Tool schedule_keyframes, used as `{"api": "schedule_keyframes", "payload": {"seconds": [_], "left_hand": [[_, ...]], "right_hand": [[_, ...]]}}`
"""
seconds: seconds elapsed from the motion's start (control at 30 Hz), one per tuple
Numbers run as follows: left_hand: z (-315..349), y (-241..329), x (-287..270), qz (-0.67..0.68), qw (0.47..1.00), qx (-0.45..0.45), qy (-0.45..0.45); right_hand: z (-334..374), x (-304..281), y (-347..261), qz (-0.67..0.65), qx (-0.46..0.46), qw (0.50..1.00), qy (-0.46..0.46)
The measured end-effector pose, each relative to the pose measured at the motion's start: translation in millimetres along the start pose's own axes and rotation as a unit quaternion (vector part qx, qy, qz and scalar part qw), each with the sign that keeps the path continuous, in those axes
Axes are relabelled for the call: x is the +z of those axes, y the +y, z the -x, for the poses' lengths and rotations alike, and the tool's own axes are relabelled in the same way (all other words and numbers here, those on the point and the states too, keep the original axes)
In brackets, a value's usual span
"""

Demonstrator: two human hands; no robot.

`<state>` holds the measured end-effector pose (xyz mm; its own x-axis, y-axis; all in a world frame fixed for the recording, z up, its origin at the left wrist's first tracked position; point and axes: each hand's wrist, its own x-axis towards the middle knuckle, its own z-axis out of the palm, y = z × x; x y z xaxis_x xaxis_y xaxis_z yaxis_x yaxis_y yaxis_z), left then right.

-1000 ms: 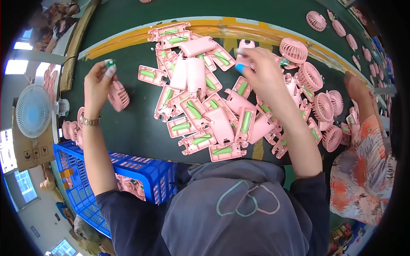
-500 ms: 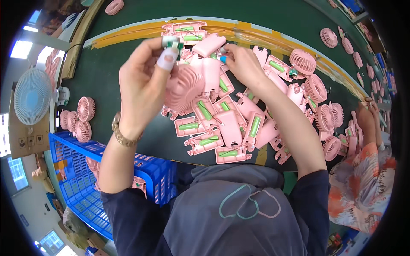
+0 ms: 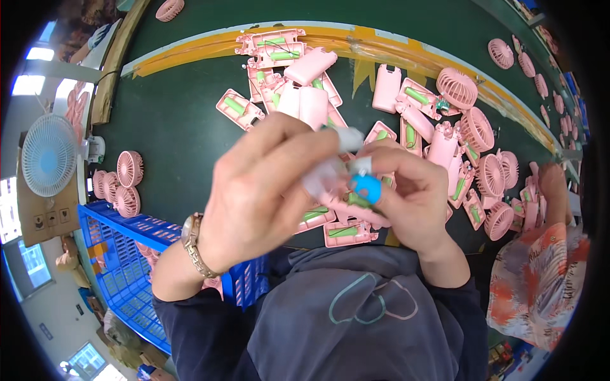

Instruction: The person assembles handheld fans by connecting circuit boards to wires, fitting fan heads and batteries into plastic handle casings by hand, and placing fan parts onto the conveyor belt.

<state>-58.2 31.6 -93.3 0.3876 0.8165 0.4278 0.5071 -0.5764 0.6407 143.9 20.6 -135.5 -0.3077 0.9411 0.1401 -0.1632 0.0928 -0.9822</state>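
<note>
My two hands are brought together in front of my chest, over the pile. Fingertips of my left hand are closed and blurred, with white tape on them; what they pinch is mostly hidden. My right hand, with blue and white tape on its fingers, is closed on a pink fan handle shell, with a bit of green cell showing. Beyond them lie pink handle shells, some closed side up, others showing green cylindrical battery cells and thin wires.
Round pink fan heads lie at the right and more at the left. A blue crate with pink parts stands at my lower left. A yellow-taped strip crosses the green table. Another person's arm is at the right.
My left hand, which held a pink fan head with a small circuit board, has come down and toward me. My right hand has drawn back from the pile with a handle shell. Some shells have shifted.
</note>
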Motion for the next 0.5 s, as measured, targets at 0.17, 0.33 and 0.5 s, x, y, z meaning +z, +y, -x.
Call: {"api": "schedule_keyframes", "payload": {"seconds": [0.17,0.33,0.5], "left_hand": [[5.9,15.4,5.9,0.005,0.997,-0.012,-0.070],[4.0,15.8,9.8,-0.063,0.996,0.043,-0.046],[10.3,12.5,11.0,-0.034,0.998,0.032,-0.049]], "right_hand": [[6.4,-1.3,-10.0,0.163,-0.086,0.983,-0.018],[11.3,-1.2,-7.7,-0.119,0.071,0.990,-0.029],[14.7,-7.0,-3.7,-0.154,0.089,0.983,-0.033]]}}
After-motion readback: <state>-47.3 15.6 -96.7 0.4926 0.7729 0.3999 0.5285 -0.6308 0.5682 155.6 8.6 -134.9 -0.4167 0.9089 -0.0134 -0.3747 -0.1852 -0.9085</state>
